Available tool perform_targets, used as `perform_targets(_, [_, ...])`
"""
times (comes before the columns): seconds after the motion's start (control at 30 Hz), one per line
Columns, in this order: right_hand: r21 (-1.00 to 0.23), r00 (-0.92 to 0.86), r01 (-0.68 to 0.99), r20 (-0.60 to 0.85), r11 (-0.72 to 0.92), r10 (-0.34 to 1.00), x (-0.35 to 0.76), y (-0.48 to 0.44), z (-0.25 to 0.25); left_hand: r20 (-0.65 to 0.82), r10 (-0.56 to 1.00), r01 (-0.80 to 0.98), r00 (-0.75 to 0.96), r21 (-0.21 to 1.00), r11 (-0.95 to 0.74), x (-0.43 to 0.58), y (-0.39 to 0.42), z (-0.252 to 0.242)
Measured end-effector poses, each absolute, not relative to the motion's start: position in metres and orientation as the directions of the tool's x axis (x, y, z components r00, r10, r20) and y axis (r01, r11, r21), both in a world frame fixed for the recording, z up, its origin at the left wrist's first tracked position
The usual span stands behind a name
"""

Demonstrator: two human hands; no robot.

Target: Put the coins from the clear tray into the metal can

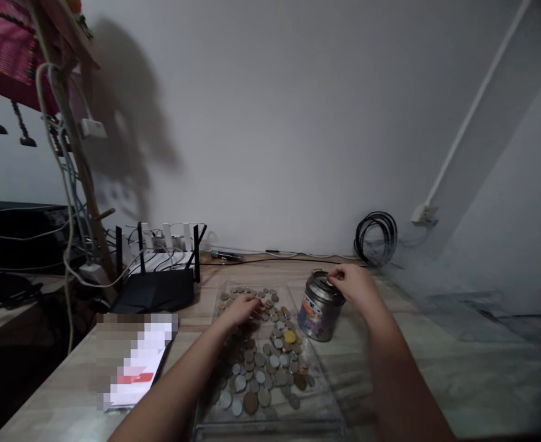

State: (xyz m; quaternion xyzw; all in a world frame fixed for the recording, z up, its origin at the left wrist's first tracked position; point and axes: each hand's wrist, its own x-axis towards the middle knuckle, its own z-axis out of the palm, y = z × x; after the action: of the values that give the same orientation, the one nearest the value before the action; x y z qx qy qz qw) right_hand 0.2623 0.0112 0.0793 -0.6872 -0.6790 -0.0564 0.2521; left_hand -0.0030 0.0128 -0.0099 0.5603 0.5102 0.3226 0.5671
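Loads of coins (250, 403) on a clear tray (270, 425), tin (317, 316) just right of it; fingers of the right hand (354, 283) pinch a coin (330, 282) at its lid (319, 282), can't tell the left hand's (242, 310) grip, looks like coin-feeding, next push probably wants lining up

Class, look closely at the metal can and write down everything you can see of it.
The metal can looks like shiny silver-grey tin, round-bodied, narrowing to a shoulder below its lid. A colourful label with white, orange and purple areas wraps the front; its lettering is too small to read. It stands upright on the wood-patterned table, just right of the clear tray. The right hand holds what looks like a coin at the lid; whether they touch is unclear.
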Motion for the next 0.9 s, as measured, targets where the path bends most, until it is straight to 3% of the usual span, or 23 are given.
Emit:
perform_targets(0.2, [-0.285,0.022,0.954,0.379,0.094,0.925,0.261,0.012,0.078,-0.209,0.937,0.213,0.279,0.965,0.152,-0.003,0.014,-0.012])
perform_targets(0.4, [-0.327,-0.048,0.888,0.632,0.322,0.774,0.226,-0.015,0.088,-0.179,0.952,0.189,0.250,0.973,0.134,-0.005,0.016,-0.014])
perform_targets(0.43, [-0.331,-0.121,0.867,0.585,0.373,0.802,0.215,-0.019,0.084,-0.167,0.959,0.176,0.231,0.976,0.128,-0.006,0.017,-0.014])
perform_targets(0.53, [-0.384,-0.417,0.788,0.242,0.481,0.876,0.184,-0.022,0.058,-0.127,0.977,0.131,0.171,0.986,0.105,-0.009,0.020,-0.015])
perform_targets(0.63, [-0.282,-0.555,0.803,-0.033,0.525,0.831,0.166,-0.017,0.028,-0.113,0.983,0.101,0.146,0.990,0.099,-0.010,0.023,-0.018])
perform_targets(0.73, [-0.174,-0.581,0.812,-0.159,0.557,0.798,0.164,-0.017,0.013,-0.111,0.982,0.104,0.152,0.990,0.096,-0.009,0.025,-0.020])
perform_targets(0.9, [-0.126,-0.579,0.813,-0.274,0.568,0.768,0.163,-0.032,0.012,-0.107,0.975,0.163,0.196,0.984,0.075,-0.008,0.022,-0.019])
